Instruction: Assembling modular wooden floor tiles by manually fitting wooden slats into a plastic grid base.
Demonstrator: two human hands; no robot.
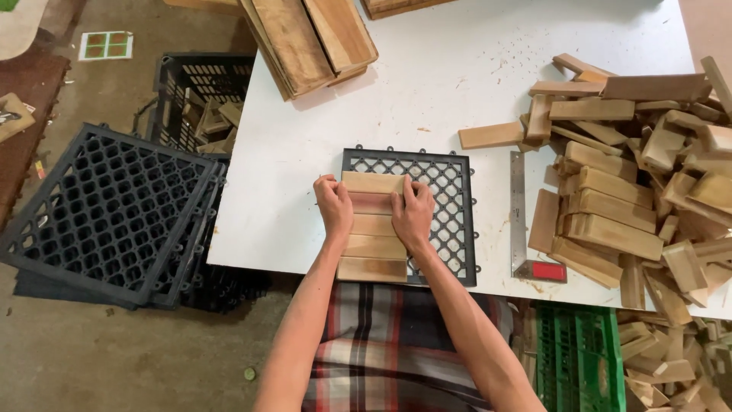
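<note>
A black plastic grid tile [448, 200] lies on the white table [427, 99] in front of me. Several short wooden slats [373, 246] are stacked in a column on its left part. My left hand [333, 204] presses on the left ends of the upper slats, fingers curled. My right hand [412, 212] presses on their right ends, fingers curled down over the wood. The top slat [373, 181] sits between both hands' fingertips.
A large heap of wooden slats [633, 175] covers the table's right side. A metal try square [520, 221] lies right of the tile. Wooden boards [313, 38] lie at the far edge. Black grid tiles [107, 214] and a black crate [198, 99] are on the floor left; a green crate [579, 358] below right.
</note>
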